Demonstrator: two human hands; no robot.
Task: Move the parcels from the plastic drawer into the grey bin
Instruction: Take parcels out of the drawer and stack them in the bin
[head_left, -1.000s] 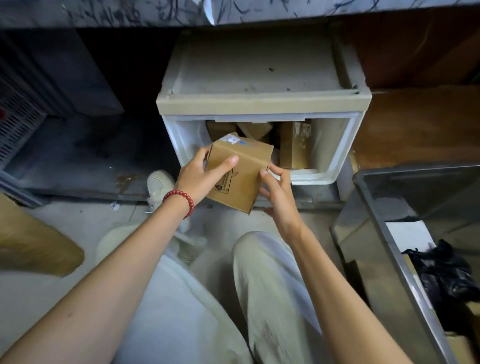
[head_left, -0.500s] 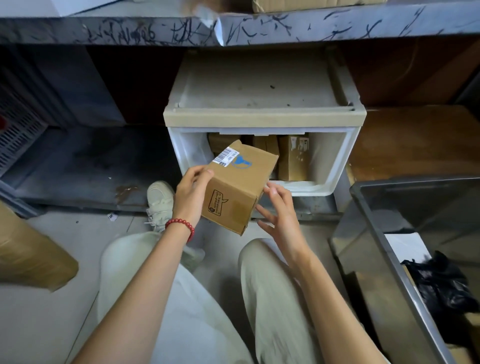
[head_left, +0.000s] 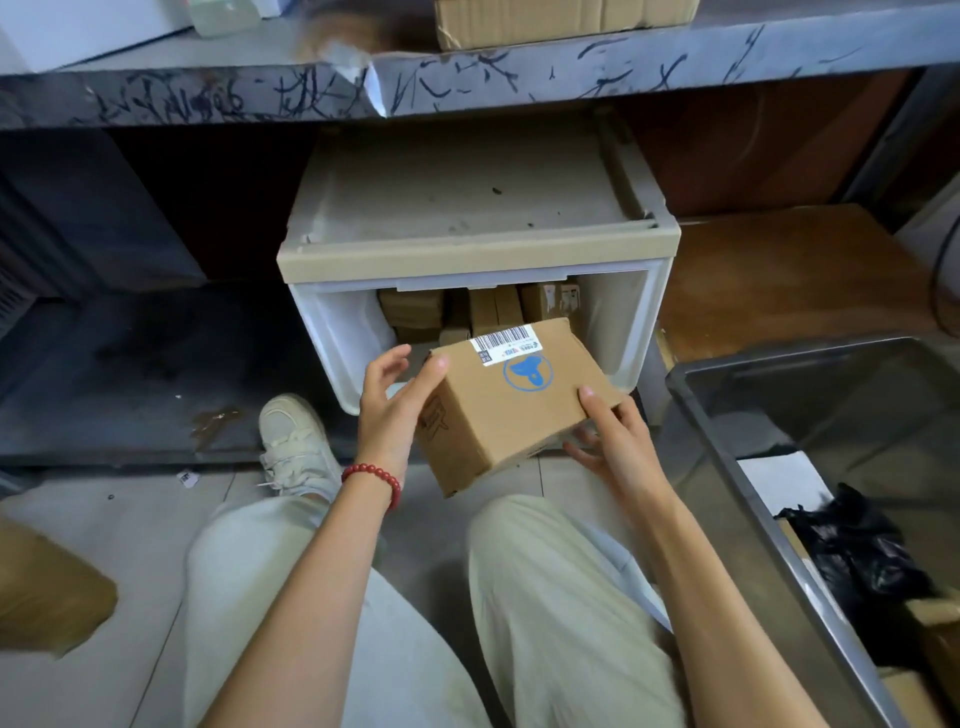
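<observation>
Right fingers (head_left: 597, 410) grip the parcel (head_left: 498, 410) (left fingers (head_left: 431, 375) loosely touch its corner), just outside the drawer (head_left: 649, 312) rim, near the bin (head_left: 810, 349).

The drawer (head_left: 332, 332) stands under the shelf (head_left: 623, 73). More parcels (head_left: 415, 312) lie inside it, at the back. One parcel (head_left: 509, 410) is before the drawer, between the left hand (head_left: 389, 410) and the right hand (head_left: 618, 447). The bin (head_left: 737, 457) stands on the right.

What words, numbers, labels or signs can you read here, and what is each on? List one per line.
Nothing is clear enough to quote.
The barcode label on the held cardboard box: print too small.
The blue round logo on its top: picture only.
The dark stamp on its side: blurred.
The black scrawl on the shelf edge: illegible.
</observation>
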